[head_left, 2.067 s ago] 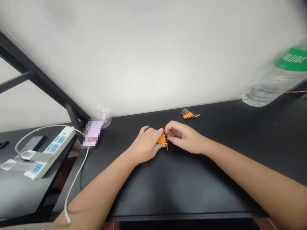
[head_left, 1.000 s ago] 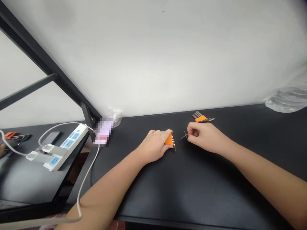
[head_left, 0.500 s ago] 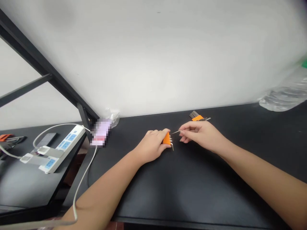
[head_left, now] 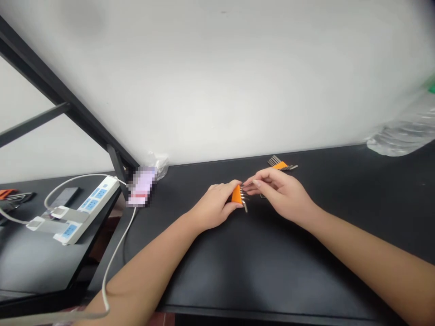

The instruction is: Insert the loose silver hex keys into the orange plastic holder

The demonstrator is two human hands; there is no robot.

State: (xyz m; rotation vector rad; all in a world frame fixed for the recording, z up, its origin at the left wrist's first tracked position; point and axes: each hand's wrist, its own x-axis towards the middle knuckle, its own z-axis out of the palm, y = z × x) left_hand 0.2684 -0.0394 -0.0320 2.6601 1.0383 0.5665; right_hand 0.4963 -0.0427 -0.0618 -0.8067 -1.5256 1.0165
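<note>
My left hand [head_left: 217, 203] is wrapped round an orange hex key holder [head_left: 237, 194] low over the black table. Several metal hex keys [head_left: 244, 195] stick out of the holder's right side, with one bent end pointing down toward me. My right hand [head_left: 280, 192] reaches in from the right, its fingers stretched out and their tips at the upper keys. The right thumb is apart from the index fingertip, and no key shows clearly between them. Under those fingers a small dark metal piece [head_left: 262, 196] shows in part; its kind is unclear.
Behind my right hand lies a second orange holder with hex keys [head_left: 280, 165]. On the left are a white power strip [head_left: 90, 210] with cables, a phone [head_left: 66, 198] and a blurred-out pinkish item [head_left: 142, 185]. Clear plastic [head_left: 394, 138] rests at the far right by the wall.
My right hand has moved left to the holder, and the hex key it pinched before no longer shows stretched between hand and holder. The left hand keeps its grip in nearly the same place.
</note>
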